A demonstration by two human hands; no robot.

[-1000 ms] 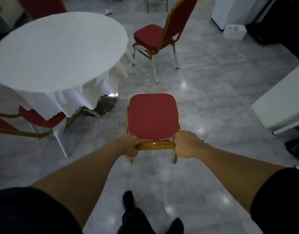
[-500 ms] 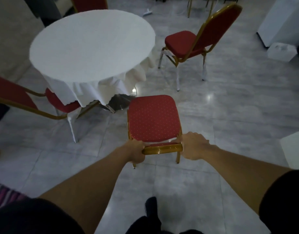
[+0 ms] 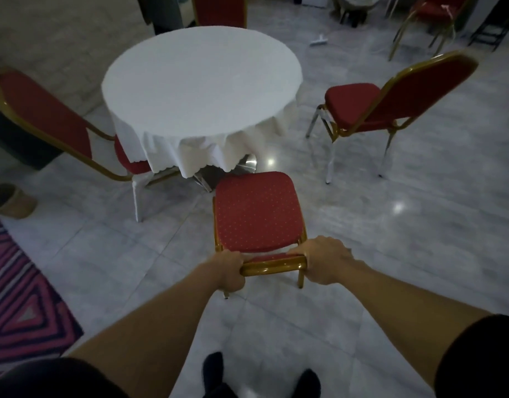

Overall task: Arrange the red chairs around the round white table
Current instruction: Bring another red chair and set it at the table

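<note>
A round table (image 3: 201,81) under a white cloth stands ahead of me. Right below me is a red chair (image 3: 256,211) with a gold frame, its seat pointing at the table's near edge. My left hand (image 3: 230,271) and my right hand (image 3: 325,261) both grip the gold top bar of its backrest. A second red chair (image 3: 43,113) sits at the table's left, its seat partly under the cloth. A third red chair (image 3: 391,101) stands to the right, a little apart from the table. A fourth chair back (image 3: 219,10) shows behind the table.
A pink striped rug (image 3: 20,305) lies on the floor at the left. A tan shoe (image 3: 14,199) rests near it. More chairs (image 3: 431,12) and dark furniture stand at the far right. The grey tiled floor (image 3: 405,239) is glossy. My feet in dark socks (image 3: 213,372) show below.
The view has swung left, so the table now sits centred ahead. The held chair is closer to the table's edge. Both hands keep their grip on the backrest.
</note>
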